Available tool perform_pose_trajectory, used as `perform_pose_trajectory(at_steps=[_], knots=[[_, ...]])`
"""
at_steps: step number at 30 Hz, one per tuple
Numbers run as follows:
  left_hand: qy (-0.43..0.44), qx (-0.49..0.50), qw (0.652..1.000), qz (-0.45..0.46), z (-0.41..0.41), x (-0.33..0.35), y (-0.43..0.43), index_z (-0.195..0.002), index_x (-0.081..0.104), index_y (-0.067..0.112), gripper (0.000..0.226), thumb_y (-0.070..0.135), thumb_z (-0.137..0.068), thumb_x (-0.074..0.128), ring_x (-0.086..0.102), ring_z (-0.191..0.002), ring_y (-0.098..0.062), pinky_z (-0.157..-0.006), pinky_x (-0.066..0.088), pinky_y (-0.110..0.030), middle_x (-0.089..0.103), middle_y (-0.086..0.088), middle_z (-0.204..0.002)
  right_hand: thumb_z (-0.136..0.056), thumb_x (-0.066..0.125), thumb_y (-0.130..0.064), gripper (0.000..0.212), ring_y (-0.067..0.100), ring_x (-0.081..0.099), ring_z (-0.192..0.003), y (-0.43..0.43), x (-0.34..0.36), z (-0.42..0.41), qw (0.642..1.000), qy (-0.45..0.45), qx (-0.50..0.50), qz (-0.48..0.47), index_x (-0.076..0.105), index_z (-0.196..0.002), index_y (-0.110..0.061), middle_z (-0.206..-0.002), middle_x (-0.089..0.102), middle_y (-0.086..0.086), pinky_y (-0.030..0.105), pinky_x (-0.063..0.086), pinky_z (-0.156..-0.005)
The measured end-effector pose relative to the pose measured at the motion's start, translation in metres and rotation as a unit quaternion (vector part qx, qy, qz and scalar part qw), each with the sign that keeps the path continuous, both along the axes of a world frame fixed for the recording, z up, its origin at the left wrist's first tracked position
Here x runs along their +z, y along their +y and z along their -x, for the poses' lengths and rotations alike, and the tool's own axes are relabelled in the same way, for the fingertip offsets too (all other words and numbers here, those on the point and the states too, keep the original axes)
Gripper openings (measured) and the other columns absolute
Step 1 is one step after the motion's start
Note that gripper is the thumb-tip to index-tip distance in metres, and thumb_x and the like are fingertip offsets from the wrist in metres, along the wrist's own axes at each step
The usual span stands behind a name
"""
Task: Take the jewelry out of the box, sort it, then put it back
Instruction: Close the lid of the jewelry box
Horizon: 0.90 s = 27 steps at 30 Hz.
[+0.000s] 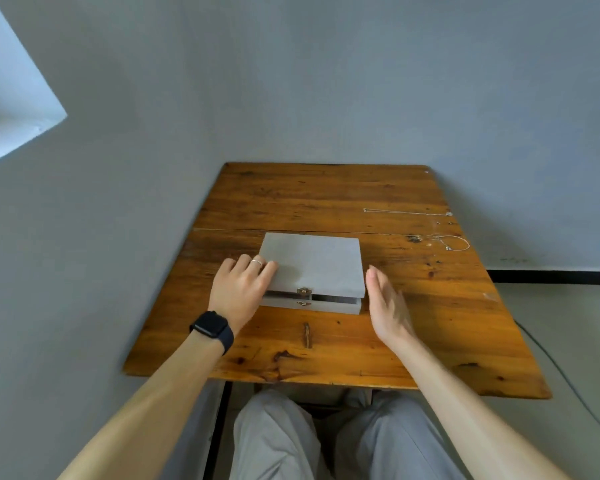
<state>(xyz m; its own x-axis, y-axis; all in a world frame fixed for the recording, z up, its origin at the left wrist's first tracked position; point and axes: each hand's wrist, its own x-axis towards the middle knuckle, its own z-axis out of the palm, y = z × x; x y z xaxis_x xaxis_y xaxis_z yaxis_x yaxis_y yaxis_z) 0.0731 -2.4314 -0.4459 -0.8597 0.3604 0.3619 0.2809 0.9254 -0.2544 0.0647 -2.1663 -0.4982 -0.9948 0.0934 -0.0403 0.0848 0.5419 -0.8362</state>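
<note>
Flat grey box (pixel 314 263), matte and rectangular, at mid-frame on a varnished, knotty wooden table (pixel 326 195). Lid slightly ajar, with a small brass clasp (pixel 303 291) on the near edge. Left hand (pixel 241 289) on the lid's left edge, fingers bent over it, thumb hidden, thin silver ring (pixel 256 262) on one finger, dark watch (pixel 210 328) at the wrist. Right hand (pixel 387 303) blurred, flat, fingers straight and pressed together, just right of the box. Upper right of the table: fine silver chain (pixel 406 212) laid straight, tiny studs (pixel 444 223), looped chain (pixel 458 242). Cable (pixel 568 379) across the floor at right.
</note>
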Motion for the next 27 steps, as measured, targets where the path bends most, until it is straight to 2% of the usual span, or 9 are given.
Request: perform_pose_trajectory(at_steps=[2, 4, 8, 12, 15, 18, 21, 23, 27], knots=[[-0.005, 0.005, 1.0, 0.005, -0.004, -0.002, 0.004, -0.105, 0.068, 0.01, 0.034, 0.005, -0.074, 0.081, 0.064, -0.076, -0.03, -0.064, 0.051, -0.038, 0.07, -0.01, -0.093, -0.09, 0.018, -0.079, 0.084, 0.022, 0.039, -0.141, -0.012, 0.0, -0.011, 1.0, -0.009, 0.006, 0.018, 0.031, -0.154, -0.026, -0.153, 0.044, -0.003, 0.046, 0.029, -0.117], [-0.008, 0.004, 1.0, 0.012, -0.006, -0.001, 0.008, -0.103, 0.068, 0.008, 0.034, 0.002, -0.072, 0.081, 0.065, -0.073, -0.03, -0.061, 0.051, -0.037, 0.071, -0.011, -0.094, -0.092, 0.031, -0.074, 0.08, 0.024, 0.042, -0.137, -0.022, -0.006, -0.017, 1.0, -0.022, -0.018, 0.0, 0.029, -0.154, -0.024, -0.15, 0.047, 0.001, 0.042, 0.038, -0.108], [-0.043, 0.009, 0.998, 0.039, -0.009, 0.001, 0.011, -0.116, 0.067, 0.004, 0.052, 0.001, -0.067, 0.084, 0.068, -0.081, -0.031, -0.066, 0.055, -0.037, 0.071, -0.014, -0.111, -0.093, 0.03, -0.073, 0.077, 0.023, 0.051, -0.125, -0.03, -0.014, -0.022, 0.996, 0.012, -0.069, -0.057, 0.033, -0.151, -0.022, -0.138, 0.056, 0.006, 0.037, 0.044, -0.093], [-0.092, 0.018, 0.995, 0.026, -0.004, -0.002, 0.005, -0.149, 0.039, 0.009, 0.068, 0.007, -0.088, 0.068, 0.06, -0.114, -0.029, -0.091, 0.051, -0.037, 0.051, -0.012, -0.147, -0.084, 0.018, -0.082, 0.092, 0.025, 0.051, -0.128, -0.029, -0.018, -0.022, 0.994, 0.024, -0.067, -0.079, 0.034, -0.152, -0.022, -0.14, 0.055, 0.006, 0.041, 0.046, -0.1], [-0.11, 0.017, 0.993, 0.047, -0.001, -0.004, 0.004, -0.157, 0.022, 0.013, 0.072, 0.013, -0.095, 0.059, 0.052, -0.126, -0.026, -0.099, 0.046, -0.036, 0.037, -0.009, -0.158, -0.081, 0.011, -0.086, 0.099, 0.027, 0.047, -0.134, -0.029, -0.02, -0.023, 0.992, 0.032, -0.067, -0.098, 0.033, -0.152, -0.021, -0.146, 0.052, 0.007, 0.043, 0.043, -0.105], [-0.134, 0.028, 0.989, 0.047, -0.003, -0.004, 0.005, -0.158, 0.017, 0.013, 0.076, 0.016, -0.094, 0.058, 0.047, -0.13, -0.027, -0.101, 0.044, -0.037, 0.031, -0.008, -0.161, -0.08, 0.009, -0.087, 0.101, 0.027, 0.046, -0.135, -0.03, -0.022, -0.024, 0.991, 0.041, -0.071, -0.109, 0.033, -0.152, -0.02, -0.147, 0.051, 0.006, 0.043, 0.043, -0.105], [-0.172, 0.056, 0.983, -0.019, -0.008, -0.01, 0.012, -0.157, 0.017, 0.013, 0.078, 0.031, -0.09, 0.053, 0.036, -0.14, -0.032, -0.111, 0.035, -0.042, 0.026, -0.009, -0.163, -0.083, 0.015, -0.084, 0.095, 0.026, 0.05, -0.13, -0.029, -0.024, -0.027, 0.989, 0.064, -0.07, -0.117, 0.036, -0.15, -0.021, -0.143, 0.054, 0.006, 0.042, 0.048, -0.1], [-0.204, 0.082, 0.968, -0.123, -0.015, -0.02, 0.019, -0.159, 0.014, 0.015, 0.075, 0.04, -0.095, 0.044, 0.02, -0.15, -0.032, -0.119, 0.023, -0.045, 0.016, -0.008, -0.166, -0.086, 0.02, -0.08, 0.089, 0.026, 0.051, -0.13, -0.029, -0.025, -0.028, 0.988, 0.065, -0.07, -0.122, 0.036, -0.151, -0.021, -0.143, 0.054, 0.006, 0.043, 0.05, -0.1], [-0.15, 0.095, 0.95, -0.256, -0.027, -0.046, 0.03, -0.16, 0.01, 0.018, 0.062, 0.04, -0.105, 0.029, -0.001, -0.154, -0.018, -0.124, 0.006, -0.044, 0.006, 0.001, -0.168, -0.085, 0.021, -0.077, 0.087, 0.025, 0.052, -0.127, -0.034, -0.023, -0.028, 0.987, 0.068, -0.083, -0.118, 0.035, -0.15, -0.021, -0.14, 0.056, 0.006, 0.041, 0.05, -0.097]])
